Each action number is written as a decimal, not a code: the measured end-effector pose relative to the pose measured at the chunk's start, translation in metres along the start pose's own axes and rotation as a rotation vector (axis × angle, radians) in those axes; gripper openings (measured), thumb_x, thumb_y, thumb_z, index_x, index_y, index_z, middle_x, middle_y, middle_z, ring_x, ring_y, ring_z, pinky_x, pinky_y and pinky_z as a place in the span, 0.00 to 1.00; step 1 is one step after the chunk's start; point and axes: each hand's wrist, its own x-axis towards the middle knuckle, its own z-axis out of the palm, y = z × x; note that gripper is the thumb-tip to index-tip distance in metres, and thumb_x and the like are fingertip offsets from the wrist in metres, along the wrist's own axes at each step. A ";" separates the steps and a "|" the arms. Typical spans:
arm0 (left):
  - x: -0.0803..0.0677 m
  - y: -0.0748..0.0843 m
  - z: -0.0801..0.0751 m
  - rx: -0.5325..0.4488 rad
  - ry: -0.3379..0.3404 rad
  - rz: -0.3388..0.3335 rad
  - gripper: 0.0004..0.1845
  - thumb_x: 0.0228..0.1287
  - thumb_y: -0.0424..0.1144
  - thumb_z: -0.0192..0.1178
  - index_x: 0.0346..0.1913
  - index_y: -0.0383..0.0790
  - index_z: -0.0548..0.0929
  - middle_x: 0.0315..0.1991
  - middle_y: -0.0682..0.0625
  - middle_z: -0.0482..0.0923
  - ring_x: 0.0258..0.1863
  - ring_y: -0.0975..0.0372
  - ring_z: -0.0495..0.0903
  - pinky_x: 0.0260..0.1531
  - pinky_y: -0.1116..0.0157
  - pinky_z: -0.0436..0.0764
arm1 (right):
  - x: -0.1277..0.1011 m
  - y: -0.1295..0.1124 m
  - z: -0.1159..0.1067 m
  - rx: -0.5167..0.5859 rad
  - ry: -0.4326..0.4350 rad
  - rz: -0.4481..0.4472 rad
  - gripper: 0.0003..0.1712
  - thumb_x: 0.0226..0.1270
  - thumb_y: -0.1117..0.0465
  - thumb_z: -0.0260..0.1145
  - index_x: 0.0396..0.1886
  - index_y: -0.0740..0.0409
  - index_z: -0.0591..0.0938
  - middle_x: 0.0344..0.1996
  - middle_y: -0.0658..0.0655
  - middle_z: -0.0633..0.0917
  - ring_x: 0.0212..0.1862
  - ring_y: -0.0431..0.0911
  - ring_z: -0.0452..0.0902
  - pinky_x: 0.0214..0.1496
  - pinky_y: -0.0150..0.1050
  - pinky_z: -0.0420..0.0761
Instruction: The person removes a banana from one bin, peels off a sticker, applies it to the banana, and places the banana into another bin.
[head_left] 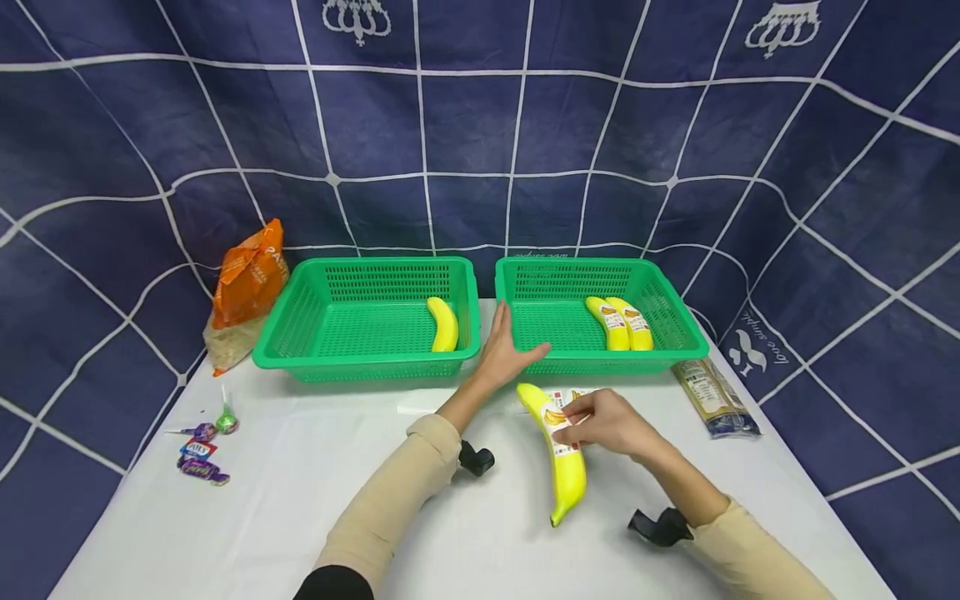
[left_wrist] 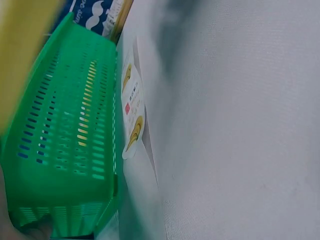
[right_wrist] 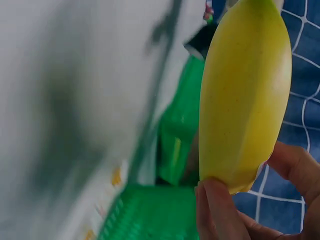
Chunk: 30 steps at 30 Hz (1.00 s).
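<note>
A yellow banana (head_left: 570, 477) with a white label (head_left: 558, 421) is pinched between the thumb and fingers of my right hand (head_left: 606, 423), above the table. In the right wrist view the banana (right_wrist: 245, 95) fills the middle, its label mostly hidden. My left hand (head_left: 504, 358) reaches to the gap between two green baskets, fingers straight and thumb out, holding nothing; whether it touches a rim I cannot tell. The right basket (head_left: 525, 364) contains two labelled bananas (head_left: 621, 325). One banana (head_left: 444, 325) without a visible label lies in the left basket (head_left: 360, 367).
A strip of banana stickers (left_wrist: 132, 107) lies on the table before the right basket. An orange-topped bag (head_left: 251, 283) stands left of the baskets. Wrapped candies (head_left: 198, 458) and a lollipop (head_left: 227, 419) are at the left. A flat packet (head_left: 716, 400) lies at the right.
</note>
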 end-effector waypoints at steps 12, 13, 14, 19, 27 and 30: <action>0.003 -0.004 -0.001 -0.028 0.022 0.021 0.61 0.55 0.61 0.66 0.78 0.39 0.39 0.80 0.49 0.32 0.78 0.48 0.48 0.71 0.47 0.62 | 0.027 -0.044 -0.117 -0.156 0.040 -0.042 0.40 0.55 0.48 0.75 0.61 0.68 0.76 0.50 0.66 0.83 0.38 0.43 0.85 0.46 0.38 0.86; 0.003 -0.004 0.000 -0.034 0.023 0.019 0.60 0.55 0.60 0.66 0.78 0.39 0.39 0.80 0.49 0.31 0.78 0.48 0.47 0.71 0.47 0.62 | 0.032 -0.046 -0.124 -0.155 0.039 -0.048 0.40 0.56 0.48 0.74 0.61 0.69 0.75 0.51 0.67 0.82 0.38 0.43 0.85 0.46 0.38 0.86; 0.002 -0.005 0.001 -0.036 0.022 0.018 0.60 0.56 0.59 0.67 0.78 0.39 0.39 0.80 0.49 0.31 0.78 0.48 0.48 0.71 0.47 0.62 | 0.037 -0.046 -0.131 -0.159 0.042 -0.053 0.39 0.56 0.49 0.74 0.61 0.69 0.75 0.52 0.68 0.82 0.38 0.43 0.85 0.47 0.39 0.86; -0.001 -0.006 0.007 -0.030 0.013 0.015 0.60 0.56 0.61 0.65 0.78 0.39 0.39 0.81 0.50 0.31 0.77 0.48 0.49 0.71 0.48 0.63 | 0.065 -0.046 -0.153 -0.214 0.028 -0.069 0.38 0.57 0.49 0.74 0.59 0.70 0.77 0.52 0.69 0.83 0.39 0.44 0.86 0.49 0.43 0.86; 0.000 -0.006 0.002 -0.013 0.022 0.007 0.61 0.55 0.63 0.65 0.78 0.39 0.40 0.81 0.50 0.31 0.77 0.49 0.49 0.71 0.49 0.63 | 0.115 -0.051 -0.171 -0.201 -0.037 -0.069 0.35 0.60 0.52 0.72 0.59 0.73 0.77 0.58 0.71 0.79 0.38 0.40 0.85 0.51 0.42 0.85; 0.001 -0.005 0.002 0.001 0.019 0.000 0.61 0.55 0.63 0.65 0.78 0.39 0.40 0.81 0.51 0.31 0.77 0.48 0.51 0.70 0.48 0.65 | 0.132 -0.044 -0.175 -0.157 -0.050 -0.056 0.33 0.63 0.53 0.70 0.59 0.73 0.77 0.59 0.71 0.78 0.38 0.39 0.84 0.51 0.40 0.85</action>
